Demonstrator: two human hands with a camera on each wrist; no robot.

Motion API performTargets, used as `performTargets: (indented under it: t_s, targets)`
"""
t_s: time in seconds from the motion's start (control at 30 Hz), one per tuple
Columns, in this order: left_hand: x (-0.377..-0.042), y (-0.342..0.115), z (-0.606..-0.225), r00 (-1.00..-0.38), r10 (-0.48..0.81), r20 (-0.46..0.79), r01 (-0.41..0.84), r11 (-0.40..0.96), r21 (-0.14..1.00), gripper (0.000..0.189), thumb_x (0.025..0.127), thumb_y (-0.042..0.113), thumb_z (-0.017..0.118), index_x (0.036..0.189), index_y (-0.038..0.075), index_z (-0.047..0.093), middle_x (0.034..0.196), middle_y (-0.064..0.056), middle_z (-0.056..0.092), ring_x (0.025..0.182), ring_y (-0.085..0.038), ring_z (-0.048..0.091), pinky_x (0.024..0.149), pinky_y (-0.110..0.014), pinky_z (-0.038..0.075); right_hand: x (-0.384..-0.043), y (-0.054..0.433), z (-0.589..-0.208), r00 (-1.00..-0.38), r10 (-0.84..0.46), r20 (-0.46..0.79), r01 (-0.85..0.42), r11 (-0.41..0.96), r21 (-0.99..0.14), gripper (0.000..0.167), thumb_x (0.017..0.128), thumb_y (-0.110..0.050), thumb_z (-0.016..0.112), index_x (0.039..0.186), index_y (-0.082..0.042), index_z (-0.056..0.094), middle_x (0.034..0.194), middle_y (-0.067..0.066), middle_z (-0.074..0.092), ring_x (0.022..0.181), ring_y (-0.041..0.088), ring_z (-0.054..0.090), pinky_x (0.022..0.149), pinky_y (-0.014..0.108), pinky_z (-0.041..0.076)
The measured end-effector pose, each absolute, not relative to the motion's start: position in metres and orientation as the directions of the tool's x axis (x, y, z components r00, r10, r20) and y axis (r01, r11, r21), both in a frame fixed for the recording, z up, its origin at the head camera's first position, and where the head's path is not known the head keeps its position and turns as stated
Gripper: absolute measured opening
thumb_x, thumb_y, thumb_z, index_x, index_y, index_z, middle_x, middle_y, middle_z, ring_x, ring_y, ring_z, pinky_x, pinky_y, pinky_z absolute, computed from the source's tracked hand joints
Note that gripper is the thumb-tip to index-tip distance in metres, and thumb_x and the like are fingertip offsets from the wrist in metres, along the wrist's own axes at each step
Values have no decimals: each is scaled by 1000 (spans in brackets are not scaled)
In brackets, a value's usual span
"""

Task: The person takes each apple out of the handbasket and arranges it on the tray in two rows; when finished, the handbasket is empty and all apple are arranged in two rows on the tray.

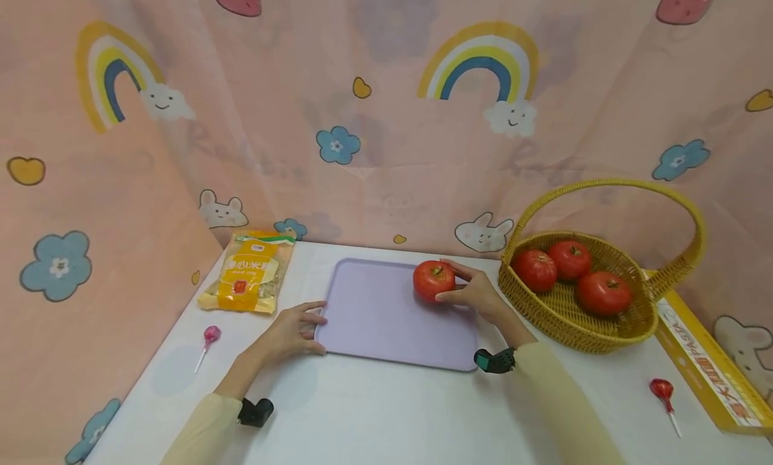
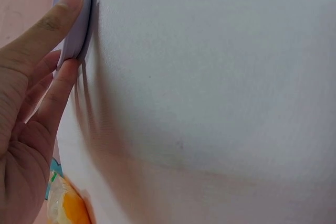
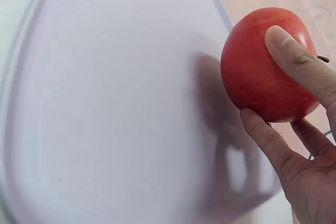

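My right hand (image 1: pixel 477 292) holds a red apple (image 1: pixel 433 281) over the back right part of a pale purple tray (image 1: pixel 386 317). In the right wrist view the thumb lies on one side of the apple (image 3: pixel 262 72) and fingertips support it from the other, with its shadow on the tray below. My left hand (image 1: pixel 297 329) grips the tray at its front left corner. The left wrist view shows the thumb (image 2: pixel 52 22) on the rim (image 2: pixel 79 30) and the fingers bent in against the corner.
Several more red apples lie in a yellow wicker basket (image 1: pixel 574 331) with a tall handle, right of the tray. Beyond it lies a yellow pasta box (image 1: pixel 703 364), with a red lollipop (image 1: pixel 661 388) nearby. At left are a yellow food bag (image 1: pixel 247 272) and a pink lollipop (image 1: pixel 211 334).
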State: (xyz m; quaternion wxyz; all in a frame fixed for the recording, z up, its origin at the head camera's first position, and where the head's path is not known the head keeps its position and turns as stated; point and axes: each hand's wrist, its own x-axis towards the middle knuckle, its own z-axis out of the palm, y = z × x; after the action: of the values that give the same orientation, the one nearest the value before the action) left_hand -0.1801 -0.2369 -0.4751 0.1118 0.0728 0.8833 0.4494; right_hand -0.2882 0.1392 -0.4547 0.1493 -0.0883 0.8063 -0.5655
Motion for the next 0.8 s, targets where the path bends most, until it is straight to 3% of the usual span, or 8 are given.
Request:
performTargets:
  t_s: [0.33, 0.53, 0.8]
  targets:
    - [-181, -237, -477, -964, 219, -148, 10, 590, 807, 86, 69, 16, 86, 143, 10, 43, 117, -11, 66, 102, -28, 65, 84, -35, 56, -300, 102, -460, -947, -291, -139, 10, 405, -914, 79, 76, -19, 83, 145, -17, 44, 146, 16, 42, 128, 37, 43, 100, 46, 46]
    - [-182, -238, -476, -962, 226, -152, 13, 595, 804, 85, 70, 17, 86, 143, 9, 42, 118, -10, 66, 104, -28, 64, 86, -35, 55, -303, 80, -464, -942, -323, -91, -49, 401, -915, 79, 74, -18, 84, 144, -14, 46, 145, 16, 44, 130, 35, 42, 103, 47, 43]
    - [-181, -238, -476, -964, 216, -156, 0, 585, 811, 86, 70, 16, 86, 143, 9, 43, 118, -11, 66, 103, -28, 65, 85, -34, 56, -301, 49, -461, -949, -303, -88, -34, 376, -926, 77, 76, -16, 83, 143, -12, 46, 143, 17, 45, 127, 35, 45, 101, 45, 46]
